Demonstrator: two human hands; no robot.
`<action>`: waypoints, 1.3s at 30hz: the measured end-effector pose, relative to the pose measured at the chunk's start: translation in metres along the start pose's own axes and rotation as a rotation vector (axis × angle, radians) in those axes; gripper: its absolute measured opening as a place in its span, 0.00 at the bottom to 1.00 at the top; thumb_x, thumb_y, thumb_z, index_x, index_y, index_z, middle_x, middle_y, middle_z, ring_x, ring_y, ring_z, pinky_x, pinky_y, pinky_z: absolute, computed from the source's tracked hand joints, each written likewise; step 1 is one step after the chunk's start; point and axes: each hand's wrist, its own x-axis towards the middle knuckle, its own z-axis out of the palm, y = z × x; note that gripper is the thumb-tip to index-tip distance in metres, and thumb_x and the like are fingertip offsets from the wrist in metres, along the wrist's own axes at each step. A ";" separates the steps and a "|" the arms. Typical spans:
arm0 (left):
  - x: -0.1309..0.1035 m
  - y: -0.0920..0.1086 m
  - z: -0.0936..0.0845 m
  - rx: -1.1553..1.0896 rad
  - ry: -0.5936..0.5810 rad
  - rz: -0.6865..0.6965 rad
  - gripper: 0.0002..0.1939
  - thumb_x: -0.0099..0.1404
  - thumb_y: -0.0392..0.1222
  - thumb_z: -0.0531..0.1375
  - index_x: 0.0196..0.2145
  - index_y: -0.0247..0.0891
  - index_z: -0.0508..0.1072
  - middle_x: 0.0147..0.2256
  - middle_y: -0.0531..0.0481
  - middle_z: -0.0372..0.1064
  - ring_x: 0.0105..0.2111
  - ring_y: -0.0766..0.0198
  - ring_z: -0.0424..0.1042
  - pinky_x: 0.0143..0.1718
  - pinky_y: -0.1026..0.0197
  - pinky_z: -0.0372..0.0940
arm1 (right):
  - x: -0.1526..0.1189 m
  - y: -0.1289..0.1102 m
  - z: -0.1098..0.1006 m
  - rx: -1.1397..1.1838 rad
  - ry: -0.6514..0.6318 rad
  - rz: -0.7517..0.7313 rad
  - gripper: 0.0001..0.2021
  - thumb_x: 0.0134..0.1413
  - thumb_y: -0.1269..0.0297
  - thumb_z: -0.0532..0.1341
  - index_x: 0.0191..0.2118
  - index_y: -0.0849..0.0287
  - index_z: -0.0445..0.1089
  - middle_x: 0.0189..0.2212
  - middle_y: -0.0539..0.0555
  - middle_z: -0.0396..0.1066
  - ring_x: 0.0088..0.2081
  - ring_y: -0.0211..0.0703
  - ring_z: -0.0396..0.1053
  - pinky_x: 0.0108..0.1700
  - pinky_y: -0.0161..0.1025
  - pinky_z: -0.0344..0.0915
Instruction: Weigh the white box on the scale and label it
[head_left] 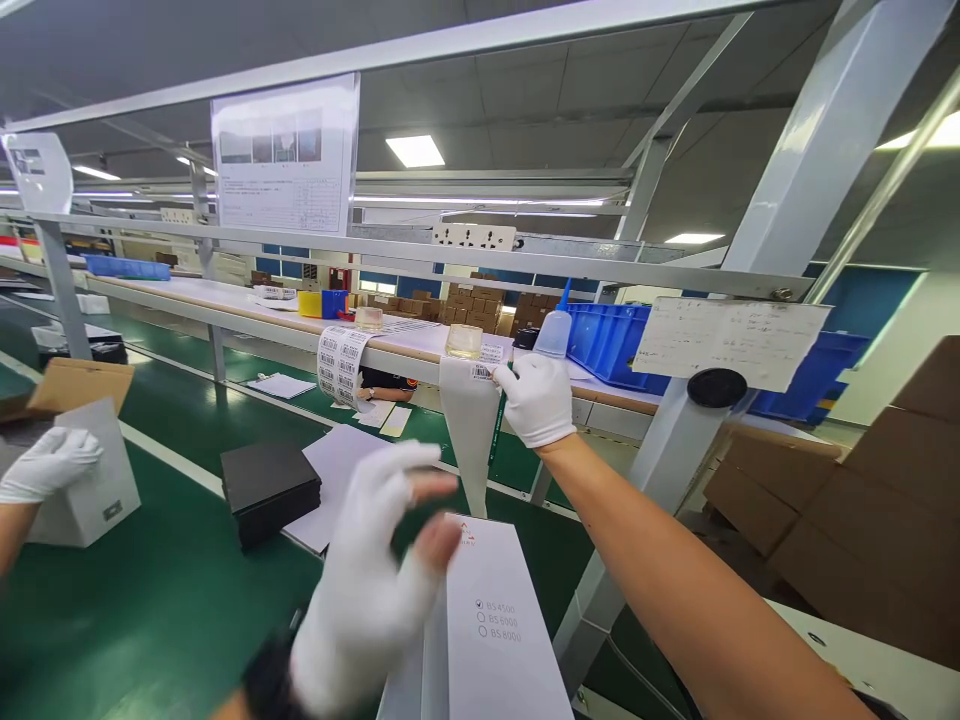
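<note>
Over the green counter (150, 600), your right hand (536, 400) pinches a barcode label (484, 372) at the shelf's (405, 345) front edge, your left hand (367, 580) loose-fingered, empty, above the white box (495, 630).

On the white carton (491, 620) at bottom centre: a small red logo, unreadable, and three checkbox lines, "BS 4500" ticked, "BS 6000" and "BS 8000" blank. On the label strip (339, 368) hanging from the shelf (225, 300): rows of barcodes, digits too small to read. On the hanging instruction sheet (285, 155) and the handwritten card (731, 340): print and script too faint to read.
</note>
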 end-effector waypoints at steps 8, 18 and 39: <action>0.116 0.069 0.123 0.225 -0.169 0.209 0.28 0.62 0.57 0.57 0.51 0.33 0.70 0.49 0.37 0.72 0.54 0.44 0.68 0.56 0.42 0.65 | -0.004 0.003 0.007 0.015 0.053 -0.041 0.13 0.65 0.73 0.53 0.38 0.61 0.76 0.28 0.58 0.63 0.34 0.52 0.56 0.34 0.45 0.45; 0.121 0.056 0.117 0.283 -0.348 0.268 0.49 0.48 0.68 0.65 0.58 0.31 0.64 0.55 0.33 0.66 0.56 0.38 0.65 0.59 0.38 0.61 | -0.045 -0.019 -0.023 0.541 0.317 0.177 0.13 0.70 0.65 0.53 0.39 0.59 0.75 0.32 0.56 0.72 0.34 0.48 0.68 0.38 0.43 0.61; -0.219 0.107 0.004 -0.379 -0.565 -0.233 0.49 0.54 0.71 0.61 0.66 0.50 0.52 0.69 0.39 0.49 0.68 0.43 0.53 0.65 0.33 0.56 | -0.303 -0.089 -0.140 0.999 -0.025 1.569 0.17 0.46 0.50 0.67 0.32 0.60 0.69 0.32 0.54 0.71 0.30 0.46 0.70 0.38 0.43 0.70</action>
